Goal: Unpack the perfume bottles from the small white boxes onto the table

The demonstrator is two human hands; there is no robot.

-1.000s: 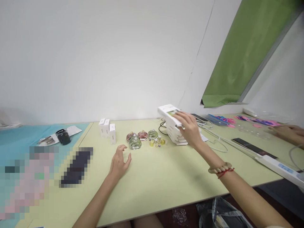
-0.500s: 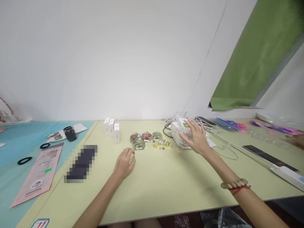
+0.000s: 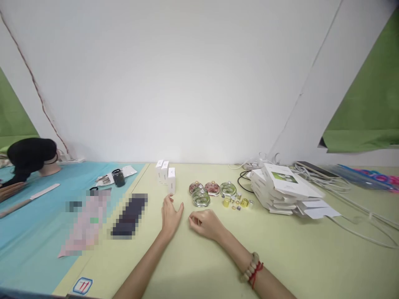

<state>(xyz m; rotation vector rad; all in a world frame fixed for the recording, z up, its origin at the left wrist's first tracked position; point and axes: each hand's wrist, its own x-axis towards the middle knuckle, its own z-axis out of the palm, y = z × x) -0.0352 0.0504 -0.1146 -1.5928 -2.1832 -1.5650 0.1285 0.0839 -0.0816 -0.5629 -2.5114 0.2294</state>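
My left hand is on the yellow tabletop with its thumb spread from the fingers, holding nothing. Its fingertips end just in front of a small upright white box; contact cannot be made out. Two more such boxes stand behind it. To the right, my right hand is curled closed with nothing visible in it. Beyond it are round glass bottles, including a green bottle and a red bottle. Small gold caps and other little fittings lie beside them.
A leaning pile of flat white boxes and tangled white cables fill the right. Leftward are a blurred-out dark item, a dark jar and a blue cloth. Another person's hand shows at far left.
My right hand has left the white box pile, moved left to the table's middle and curled closed. My left hand has turned and its thumb spread wider. The view has swung left.
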